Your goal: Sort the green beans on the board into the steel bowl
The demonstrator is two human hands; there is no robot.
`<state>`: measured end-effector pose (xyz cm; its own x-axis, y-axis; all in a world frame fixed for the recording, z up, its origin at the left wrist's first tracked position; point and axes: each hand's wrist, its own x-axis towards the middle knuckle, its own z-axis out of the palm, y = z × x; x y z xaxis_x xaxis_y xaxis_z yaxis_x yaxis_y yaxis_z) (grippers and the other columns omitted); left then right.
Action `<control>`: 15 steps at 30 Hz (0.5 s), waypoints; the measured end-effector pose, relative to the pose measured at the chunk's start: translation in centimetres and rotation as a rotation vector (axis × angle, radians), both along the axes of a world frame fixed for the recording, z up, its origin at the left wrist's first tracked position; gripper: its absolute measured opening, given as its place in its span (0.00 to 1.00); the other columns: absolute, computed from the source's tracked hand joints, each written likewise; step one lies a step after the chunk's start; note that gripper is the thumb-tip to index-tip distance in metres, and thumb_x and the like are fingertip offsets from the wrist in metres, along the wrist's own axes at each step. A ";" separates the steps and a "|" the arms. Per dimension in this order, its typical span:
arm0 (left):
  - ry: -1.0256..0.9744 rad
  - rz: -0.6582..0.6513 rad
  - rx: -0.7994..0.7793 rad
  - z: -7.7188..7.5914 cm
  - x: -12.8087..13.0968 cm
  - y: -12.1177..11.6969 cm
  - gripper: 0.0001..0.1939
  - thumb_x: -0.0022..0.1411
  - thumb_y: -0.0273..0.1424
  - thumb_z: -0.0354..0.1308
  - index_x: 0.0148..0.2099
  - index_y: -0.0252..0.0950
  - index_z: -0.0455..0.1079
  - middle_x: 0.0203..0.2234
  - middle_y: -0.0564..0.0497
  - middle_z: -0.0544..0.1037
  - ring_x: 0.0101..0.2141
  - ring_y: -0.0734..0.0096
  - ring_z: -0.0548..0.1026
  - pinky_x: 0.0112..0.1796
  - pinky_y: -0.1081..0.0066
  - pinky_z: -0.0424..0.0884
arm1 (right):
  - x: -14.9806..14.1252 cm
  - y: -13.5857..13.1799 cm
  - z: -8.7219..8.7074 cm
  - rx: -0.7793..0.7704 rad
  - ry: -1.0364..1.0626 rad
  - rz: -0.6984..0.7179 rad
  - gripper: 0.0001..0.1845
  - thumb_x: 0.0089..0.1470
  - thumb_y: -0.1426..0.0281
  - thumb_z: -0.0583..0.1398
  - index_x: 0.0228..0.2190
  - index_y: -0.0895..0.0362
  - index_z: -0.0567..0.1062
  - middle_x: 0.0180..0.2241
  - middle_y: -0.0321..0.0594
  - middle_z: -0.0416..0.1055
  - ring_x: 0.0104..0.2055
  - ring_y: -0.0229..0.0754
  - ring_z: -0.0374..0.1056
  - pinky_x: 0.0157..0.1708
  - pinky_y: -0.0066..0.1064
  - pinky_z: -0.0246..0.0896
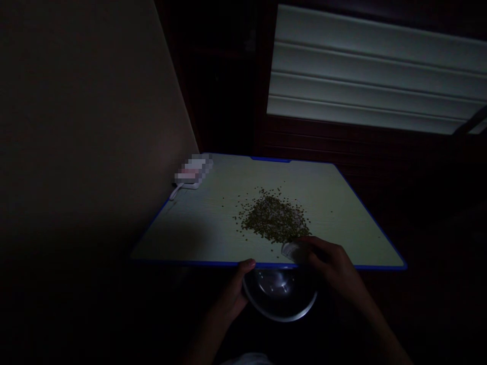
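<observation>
A pile of small greenish-brown seeds or grains (276, 215) is spread over the middle of a pale, blue-rimmed table (342, 223), with some scattered singly around it. Below the table's near edge, a shiny metal bowl (281, 299) is gripped by my left hand (236, 291), whose thumb rests at the blue rim. My right hand (329, 261) is closed on a flat, pale piece with a rounded edge (291, 251); its exact kind is unclear. That piece lies against the tabletop at the near side of the pile.
On the table's far left corner lies a blurred-out white object (194, 172) with a strap or cord (175, 191) hanging toward the edge. A plain wall (95, 101) borders the left side. Behind stands dark wood furniture with a pale slatted panel (365, 76). Lighting is dim.
</observation>
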<state>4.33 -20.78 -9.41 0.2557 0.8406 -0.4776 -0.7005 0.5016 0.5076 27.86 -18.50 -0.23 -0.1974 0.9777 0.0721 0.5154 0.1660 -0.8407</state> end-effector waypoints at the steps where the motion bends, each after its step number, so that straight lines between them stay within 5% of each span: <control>1: 0.003 -0.009 -0.006 0.0 0.0 0.0 0.16 0.57 0.33 0.62 0.44 0.27 0.77 0.38 0.39 0.84 0.43 0.51 0.80 0.52 0.55 0.70 | 0.0 0.2 -0.1 0.006 0.003 -0.015 0.18 0.56 0.69 0.57 0.48 0.55 0.77 0.49 0.43 0.77 0.49 0.50 0.73 0.50 0.40 0.66; 15: 0.079 0.067 -0.042 1.1 -0.2 0.0 0.09 0.53 0.29 0.66 0.38 0.30 0.77 0.34 0.42 0.85 0.39 0.56 0.81 0.48 0.60 0.73 | -2.7 2.9 0.4 0.269 -0.175 0.180 0.21 0.58 0.74 0.56 0.52 0.51 0.75 0.40 0.44 0.76 0.43 0.47 0.69 0.43 0.40 0.64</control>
<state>4.09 -20.76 -8.26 0.1598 0.8331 -0.5295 -0.6917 0.4772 0.5421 25.20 -15.57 0.15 -0.3964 0.8770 0.2717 0.5900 0.4701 -0.6565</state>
